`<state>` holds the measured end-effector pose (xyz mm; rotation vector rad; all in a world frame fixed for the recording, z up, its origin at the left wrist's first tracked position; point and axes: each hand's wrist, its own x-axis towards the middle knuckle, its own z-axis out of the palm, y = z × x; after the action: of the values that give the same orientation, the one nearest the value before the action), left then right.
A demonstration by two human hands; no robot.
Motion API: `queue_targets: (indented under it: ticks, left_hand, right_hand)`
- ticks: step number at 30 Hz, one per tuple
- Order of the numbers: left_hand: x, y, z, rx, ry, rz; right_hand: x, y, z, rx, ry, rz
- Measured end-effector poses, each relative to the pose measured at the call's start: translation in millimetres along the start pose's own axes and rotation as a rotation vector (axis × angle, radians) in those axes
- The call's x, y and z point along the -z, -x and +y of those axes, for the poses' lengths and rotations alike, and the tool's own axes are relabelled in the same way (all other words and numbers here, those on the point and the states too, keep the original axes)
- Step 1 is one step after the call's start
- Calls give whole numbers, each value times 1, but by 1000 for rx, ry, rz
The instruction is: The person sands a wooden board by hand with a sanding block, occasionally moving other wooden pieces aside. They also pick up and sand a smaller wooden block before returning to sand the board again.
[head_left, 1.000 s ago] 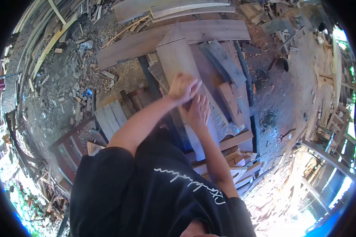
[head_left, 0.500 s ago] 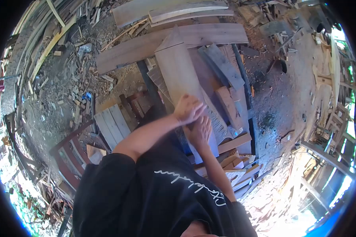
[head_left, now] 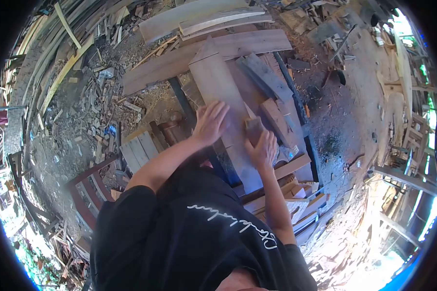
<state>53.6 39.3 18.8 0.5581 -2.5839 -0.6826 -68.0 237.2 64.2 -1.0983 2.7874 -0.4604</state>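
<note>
A long pale board (head_left: pixel 217 77) with a pointed far end lies lengthwise in front of me across a workbench. My left hand (head_left: pixel 211 123) rests on its left edge, fingers stretched out and holding nothing. At the board's right edge, my right hand (head_left: pixel 264 149) is closed around a small brown block (head_left: pixel 252 128), whose far end sticks out beyond the fingers. Just right of that hand lie a reddish-brown wood block (head_left: pixel 279 123) and a dark grey plank (head_left: pixel 264 76).
A wide board (head_left: pixel 155 69) lies crosswise under the pointed end, with more planks (head_left: pixel 194 18) beyond it. Offcuts (head_left: pixel 296 191) are stacked near my right forearm. A reddish slatted wooden frame (head_left: pixel 90 189) stands at left. Wood scraps (head_left: pixel 102 97) litter the ground.
My hands were together over the middle of the board and have come apart. The left moved up and left; the right moved right, and the brown block in it now shows.
</note>
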Motion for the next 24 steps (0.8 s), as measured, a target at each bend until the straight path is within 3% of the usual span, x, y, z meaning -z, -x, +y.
queue_targets:
  ticks: [2,12,16,19,24]
  left_hand:
    - [-3,31,16,-90,-196,-147]
    - [-13,78,61,-317,-323,-353]
    - [-11,54,48,-189,-303,-353]
    - [-14,19,20,-58,-326,-274]
    - [-3,-32,-11,118,-344,-225]
  right_hand:
    - [6,37,18,-42,24,5]
    - [3,58,30,-69,16,156]
    - [4,59,29,-46,-7,198]
    - [4,60,29,-106,-31,109]
    - [-1,61,32,-54,-27,194]
